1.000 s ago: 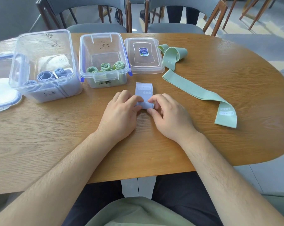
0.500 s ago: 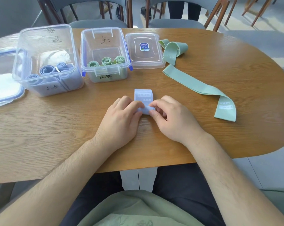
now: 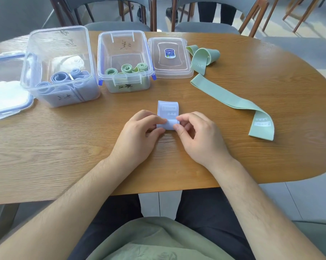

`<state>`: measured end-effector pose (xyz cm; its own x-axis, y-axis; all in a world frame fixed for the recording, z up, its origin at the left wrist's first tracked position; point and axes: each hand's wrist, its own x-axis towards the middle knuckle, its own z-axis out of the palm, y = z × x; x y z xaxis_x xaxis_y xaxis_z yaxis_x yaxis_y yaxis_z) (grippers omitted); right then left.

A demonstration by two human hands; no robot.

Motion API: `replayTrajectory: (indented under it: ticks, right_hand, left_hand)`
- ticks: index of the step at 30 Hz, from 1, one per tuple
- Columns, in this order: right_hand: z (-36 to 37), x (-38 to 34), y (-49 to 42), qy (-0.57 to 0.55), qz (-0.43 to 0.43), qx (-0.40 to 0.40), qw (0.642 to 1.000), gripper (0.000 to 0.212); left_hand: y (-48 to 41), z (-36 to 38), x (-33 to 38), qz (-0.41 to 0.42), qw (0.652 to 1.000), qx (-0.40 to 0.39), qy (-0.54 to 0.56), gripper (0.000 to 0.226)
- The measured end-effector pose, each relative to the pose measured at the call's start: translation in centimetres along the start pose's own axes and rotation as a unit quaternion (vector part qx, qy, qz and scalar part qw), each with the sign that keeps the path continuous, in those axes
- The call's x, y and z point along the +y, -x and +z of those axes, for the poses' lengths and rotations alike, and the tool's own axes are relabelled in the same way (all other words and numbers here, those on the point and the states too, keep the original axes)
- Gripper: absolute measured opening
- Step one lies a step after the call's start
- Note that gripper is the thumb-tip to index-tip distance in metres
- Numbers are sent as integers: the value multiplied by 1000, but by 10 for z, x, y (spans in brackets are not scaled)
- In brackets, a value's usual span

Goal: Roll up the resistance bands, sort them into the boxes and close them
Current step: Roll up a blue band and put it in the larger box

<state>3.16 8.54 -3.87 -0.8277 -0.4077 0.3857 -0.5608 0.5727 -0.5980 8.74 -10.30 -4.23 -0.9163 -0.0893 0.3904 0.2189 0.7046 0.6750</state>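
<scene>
While both hands, left (image 3: 137,136) and right (image 3: 197,136), pinch the flat blue fabric resistance band (image 3: 168,117) near the clear plastic box of blue rolls (image 3: 61,66), the roll stays tight.

Oval wooden counter (image 3: 64,147) under my arms, grey chairs (image 3: 205,27) tucked in opposite, someone's dark-trousered legs (image 3: 216,8) standing behind them.

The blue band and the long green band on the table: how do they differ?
The blue band is pale blue; the long green band is mint green. The blue band is partly rolled, pinched by the left hand and right hand; the long green band lies unrolled and untouched. Both rest on the table and carry a white printed label.
</scene>
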Motion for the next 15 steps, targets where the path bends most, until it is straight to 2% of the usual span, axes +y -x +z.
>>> replayTrajectory:
  ticks: [6, 15]
  right_hand:
    - [-2, 0, 0, -2, -5, -19, 1000, 22]
    - [1, 2, 0, 28, -28, -9, 999, 20]
  left_hand:
    - [-2, 0, 1, -32, 999, -3, 26, 18]
    - [-5, 4, -1, -29, 999, 5, 41, 18]
